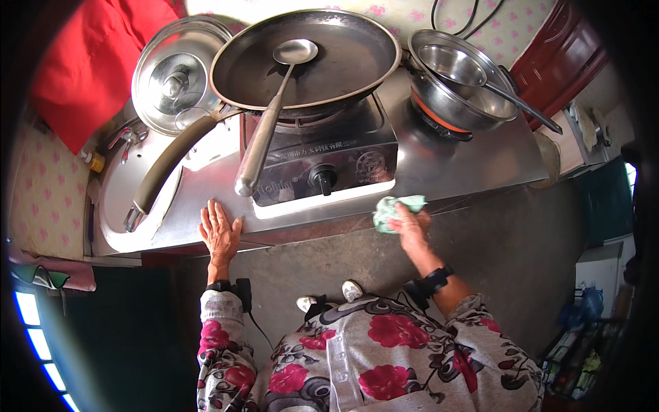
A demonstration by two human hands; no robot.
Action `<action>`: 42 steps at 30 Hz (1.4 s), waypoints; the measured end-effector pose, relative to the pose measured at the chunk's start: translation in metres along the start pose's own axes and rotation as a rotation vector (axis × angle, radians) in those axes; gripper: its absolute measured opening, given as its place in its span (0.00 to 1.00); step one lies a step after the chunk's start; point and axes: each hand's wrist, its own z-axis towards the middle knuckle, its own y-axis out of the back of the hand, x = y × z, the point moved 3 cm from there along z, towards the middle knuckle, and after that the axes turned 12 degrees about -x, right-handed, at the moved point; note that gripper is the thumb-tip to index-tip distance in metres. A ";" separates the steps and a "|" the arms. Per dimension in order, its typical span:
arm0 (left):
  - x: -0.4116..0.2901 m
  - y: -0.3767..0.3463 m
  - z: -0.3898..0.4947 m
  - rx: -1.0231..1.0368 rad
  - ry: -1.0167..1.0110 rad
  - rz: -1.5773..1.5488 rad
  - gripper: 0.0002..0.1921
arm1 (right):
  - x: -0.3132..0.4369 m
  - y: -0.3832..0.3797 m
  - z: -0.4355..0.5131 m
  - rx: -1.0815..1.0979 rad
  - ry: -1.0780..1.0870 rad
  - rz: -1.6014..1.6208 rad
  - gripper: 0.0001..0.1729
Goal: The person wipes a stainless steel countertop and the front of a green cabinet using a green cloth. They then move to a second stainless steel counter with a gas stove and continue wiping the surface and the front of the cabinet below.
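My left hand (pixel 220 234) rests flat on the stainless steel countertop (pixel 453 170), fingers slightly spread and holding nothing. A crumpled light green cloth (pixel 388 213) is in my right hand (pixel 410 229), at the counter's front edge below the stove. Between and beyond my hands stands a single-burner gas stove (pixel 329 165) with a black knob (pixel 323 177). On its burner sits a large dark frying pan (pixel 345 62), whose long handle (pixel 175 165) reaches toward the front left. A metal ladle (pixel 280 103) lies across the pan, its handle overhanging the stove front.
A glass-centred pan lid (pixel 177 85) leans behind the white sink basin (pixel 139 190), near a faucet (pixel 128 139). At right, a steel pot (pixel 458 100) holds a long-handled saucepan (pixel 453 64). Red cloth (pixel 103 67) hangs at left. Concrete floor (pixel 494 242) lies below the counter.
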 end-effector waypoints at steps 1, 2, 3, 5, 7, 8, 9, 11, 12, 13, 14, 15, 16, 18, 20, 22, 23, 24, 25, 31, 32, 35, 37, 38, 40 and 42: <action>0.000 0.000 0.000 -0.004 0.000 0.003 0.40 | -0.012 -0.012 -0.005 -0.008 -0.146 -0.053 0.20; 0.000 0.001 0.000 0.000 0.005 0.000 0.40 | -0.024 -0.025 -0.014 -0.006 -0.335 -0.058 0.20; 0.000 0.001 0.001 0.011 0.009 0.002 0.40 | -0.032 -0.036 -0.024 -0.004 -0.421 -0.003 0.20; 0.001 0.001 0.001 0.013 0.011 0.015 0.40 | -0.038 -0.053 -0.036 0.114 -0.413 0.007 0.20; 0.002 0.002 0.001 0.016 0.006 0.000 0.40 | -0.037 -0.055 -0.038 0.143 -0.403 -0.028 0.20; 0.002 0.001 0.001 0.015 0.006 0.000 0.40 | -0.035 -0.052 -0.035 0.154 -0.383 -0.040 0.20; 0.003 0.001 0.002 0.015 0.009 0.002 0.40 | -0.033 -0.045 -0.030 0.142 -0.391 -0.023 0.20; 0.003 0.001 0.002 0.004 0.000 0.013 0.40 | -0.028 -0.028 -0.014 0.118 -0.379 0.005 0.21; 0.003 0.001 0.002 0.004 0.002 0.013 0.40 | -0.022 -0.016 -0.003 0.113 -0.335 -0.015 0.21; 0.003 0.001 0.002 0.000 0.005 0.026 0.40 | -0.017 -0.004 0.009 0.049 -0.302 -0.026 0.21; 0.003 0.001 0.002 -0.003 0.003 0.031 0.40 | -0.011 0.009 0.019 -0.012 -0.267 -0.036 0.22; 0.003 0.000 0.002 -0.004 0.002 0.017 0.40 | -0.003 0.023 0.030 -0.051 -0.226 -0.020 0.22; 0.003 0.000 0.002 -0.004 0.003 0.018 0.40 | 0.005 0.035 0.041 -0.136 -0.204 -0.028 0.22; 0.004 -0.001 0.002 -0.001 0.005 0.018 0.40 | 0.028 0.063 0.058 -0.285 -0.046 -0.079 0.19; 0.005 -0.002 0.002 -0.004 0.003 0.020 0.40 | 0.054 0.086 0.068 -0.287 0.174 -0.283 0.16; 0.006 -0.003 0.002 0.005 0.009 0.027 0.40 | 0.073 0.086 0.067 -0.190 0.526 -0.563 0.14; 0.006 -0.003 0.003 0.003 0.004 0.040 0.41 | 0.079 0.078 0.061 -0.124 0.767 -0.691 0.15; 0.006 -0.003 0.003 0.011 0.006 0.034 0.41 | 0.083 0.069 0.054 -0.073 0.950 -0.838 0.17; 0.006 -0.004 0.003 0.009 0.007 0.034 0.41 | 0.083 0.060 0.042 -0.037 1.096 -0.984 0.22; 0.007 -0.004 0.003 -0.001 -0.001 0.029 0.40 | 0.076 -0.018 0.000 0.067 1.124 -1.205 0.25; 0.007 -0.004 0.003 -0.011 -0.004 0.032 0.40 | 0.077 -0.026 -0.002 0.094 1.037 -1.264 0.26; 0.007 -0.003 0.002 -0.037 -0.027 0.032 0.40 | 0.083 -0.039 -0.004 0.155 0.894 -1.372 0.29; 0.006 -0.002 0.001 -0.036 -0.030 0.028 0.40 | 0.088 -0.043 -0.002 0.179 0.843 -1.410 0.30; 0.006 -0.001 0.002 -0.039 -0.030 0.036 0.40 | 0.090 -0.045 -0.001 0.188 0.828 -1.420 0.30; 0.005 0.000 0.001 -0.029 -0.023 0.024 0.40 | 0.091 -0.046 0.001 0.191 0.808 -1.450 0.31; 0.004 0.000 0.002 -0.029 -0.013 0.021 0.40 | 0.092 -0.047 0.004 0.181 0.809 -1.491 0.33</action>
